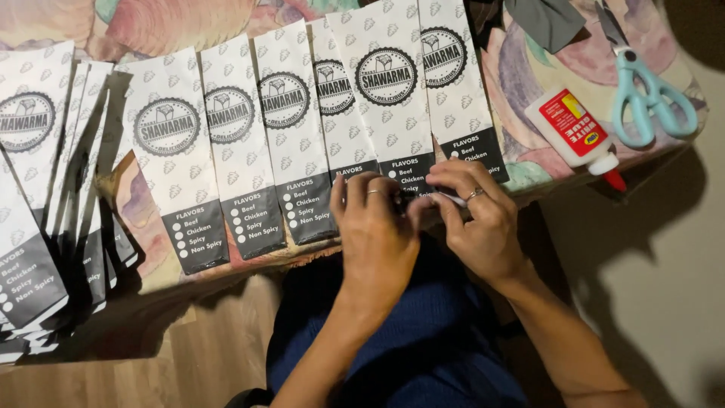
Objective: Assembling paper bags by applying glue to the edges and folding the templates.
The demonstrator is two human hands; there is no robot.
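Head view: floral cloth (529, 75) on table, wood floor (151, 363).

The paper bags (249, 143) look thin and smooth, white with a matt black band at the bottom. The glue bottle (572, 128) is white plastic, a bit shiny, with a red plastic tip. The scissors (646, 94) have smooth light blue plastic handles and grey metal blades. The table cloth (529, 68) is soft cloth with a flower print. The floor (136, 363) is light wood, smooth and a little glossy. The left hand (375, 234) and the right hand (479, 219) each wear a shiny metal ring. The lap is covered in dark blue cloth (423, 340).
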